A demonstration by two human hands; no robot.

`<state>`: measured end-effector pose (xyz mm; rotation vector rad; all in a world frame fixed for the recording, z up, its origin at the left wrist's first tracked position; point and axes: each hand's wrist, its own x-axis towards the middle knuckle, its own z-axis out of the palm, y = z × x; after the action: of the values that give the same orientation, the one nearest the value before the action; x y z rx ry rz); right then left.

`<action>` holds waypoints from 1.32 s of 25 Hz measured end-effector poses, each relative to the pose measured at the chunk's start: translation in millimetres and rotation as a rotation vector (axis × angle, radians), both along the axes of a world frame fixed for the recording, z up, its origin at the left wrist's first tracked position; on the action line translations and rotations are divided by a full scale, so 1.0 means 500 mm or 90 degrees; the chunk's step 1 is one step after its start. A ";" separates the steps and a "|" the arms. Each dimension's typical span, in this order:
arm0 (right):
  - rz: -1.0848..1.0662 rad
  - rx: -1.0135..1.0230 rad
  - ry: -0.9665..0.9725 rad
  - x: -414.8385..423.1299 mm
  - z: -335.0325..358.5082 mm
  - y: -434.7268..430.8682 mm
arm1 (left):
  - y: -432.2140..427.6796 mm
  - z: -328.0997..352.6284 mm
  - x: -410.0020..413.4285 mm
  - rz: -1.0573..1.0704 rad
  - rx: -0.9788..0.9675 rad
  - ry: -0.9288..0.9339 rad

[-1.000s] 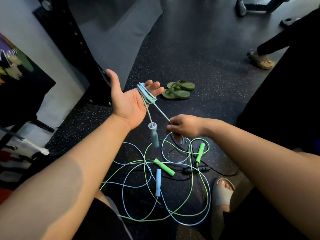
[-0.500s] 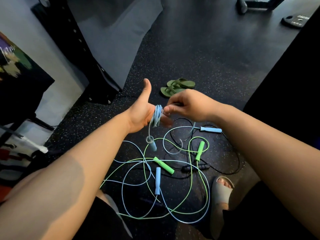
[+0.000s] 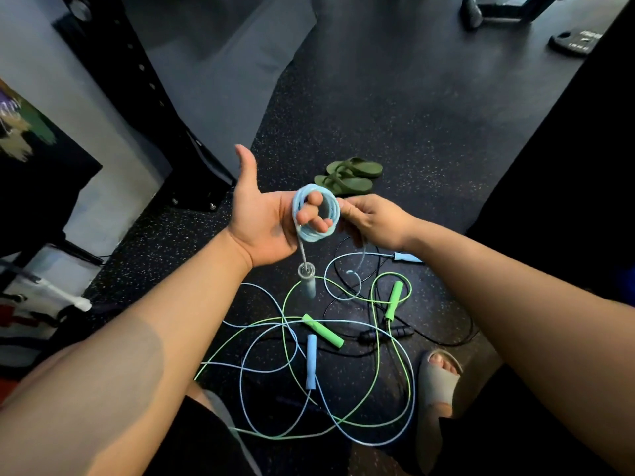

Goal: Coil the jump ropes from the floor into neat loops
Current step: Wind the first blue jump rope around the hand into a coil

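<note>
Several blue loops (image 3: 314, 236) ring the left grip (image 3: 271, 221).

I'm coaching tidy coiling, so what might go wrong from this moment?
1. The loose blue cord below the right hand lies crossed with the green rope on the floor; pulling may snag it.
2. The blue coil sits on the left hand's fingers; the dangling handle could tug loops off.

Green flip-flops (image 3: 350, 176) are laid side by side on the speckled floor (image 3: 429, 132); a black weight plate (image 3: 574, 41) is seen near its far right corner
</note>
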<state>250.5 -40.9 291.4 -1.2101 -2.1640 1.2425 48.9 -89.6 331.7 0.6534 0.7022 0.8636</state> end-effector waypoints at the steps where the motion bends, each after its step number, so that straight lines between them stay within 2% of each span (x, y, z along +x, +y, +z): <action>1: 0.008 -0.022 -0.011 -0.002 -0.009 -0.004 | 0.002 0.001 -0.003 0.034 0.007 -0.036; 6: 0.039 -0.060 -0.068 -0.012 -0.050 -0.018 | 0.016 0.012 -0.028 0.266 0.053 -0.137; 9: 0.069 -0.075 -0.069 -0.024 -0.046 -0.031 | 0.030 0.014 -0.054 0.330 0.080 -0.187; 11: 0.127 -0.010 -0.130 -0.032 -0.023 -0.039 | 0.039 0.011 -0.059 0.359 0.101 -0.172; 13: 0.175 0.130 -0.176 -0.039 0.003 -0.042 | 0.044 0.001 -0.052 0.374 0.109 -0.042; 16: 0.170 0.273 -0.149 -0.046 0.032 -0.042 | 0.038 -0.015 -0.035 0.320 0.109 0.241; 19: 0.112 0.353 -0.089 -0.038 0.052 -0.031 | 0.035 -0.031 -0.033 0.132 0.092 0.393; 21: 0.074 0.366 -0.053 -0.029 0.065 -0.023 | 0.027 -0.034 -0.029 -0.040 0.097 0.430; 23: 0.051 0.358 -0.020 -0.019 0.071 -0.014 | 0.016 -0.029 -0.018 -0.170 0.059 0.381; 26: 0.037 0.342 0.023 -0.007 0.072 -0.004 | 0.006 -0.011 -0.007 -0.245 0.016 0.269; 30: -0.009 0.227 0.072 0.000 0.053 0.000 | 0.000 0.011 -0.006 -0.173 0.003 0.121; 33: -0.027 0.164 0.041 -0.003 0.027 -0.003 | -0.003 0.015 -0.006 -0.092 0.014 0.056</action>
<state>249.1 -42.4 304.9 -1.0868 -2.1610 0.9369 45.9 -90.8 339.0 0.7565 0.7164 0.7135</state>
